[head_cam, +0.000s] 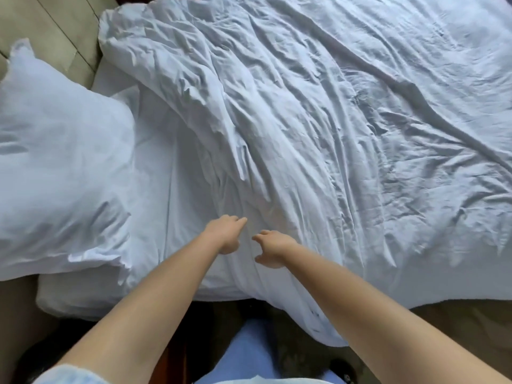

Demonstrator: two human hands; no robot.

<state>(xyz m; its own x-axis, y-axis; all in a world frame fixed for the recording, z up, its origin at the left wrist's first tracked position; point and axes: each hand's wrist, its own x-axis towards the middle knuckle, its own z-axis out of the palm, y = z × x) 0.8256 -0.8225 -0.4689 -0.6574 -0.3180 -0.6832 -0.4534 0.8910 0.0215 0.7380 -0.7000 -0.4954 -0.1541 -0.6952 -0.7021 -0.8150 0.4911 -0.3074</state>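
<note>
Creased matt white cotton-like duvet (318,120), smoother white cloth bedsheet (171,189), soft wrinkled fabric pillow (55,151), beige upholstered headboard (55,31)

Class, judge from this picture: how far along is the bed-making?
Done: the pillow is on the bed. In hand: the left hand and right hand reach toward the duvet edge, gripping nothing. Left: the duvet is crumpled, bunched and needs smoothing.

The crumpled white fabric duvet (318,120) is plain, with bluish-grey shadows in its creases. The plump white pillow (55,167) on the left is also unpatterned. The padded beige headboard (55,31), far left, is plain. The person's light blue clothing (249,353) shows near.
</note>
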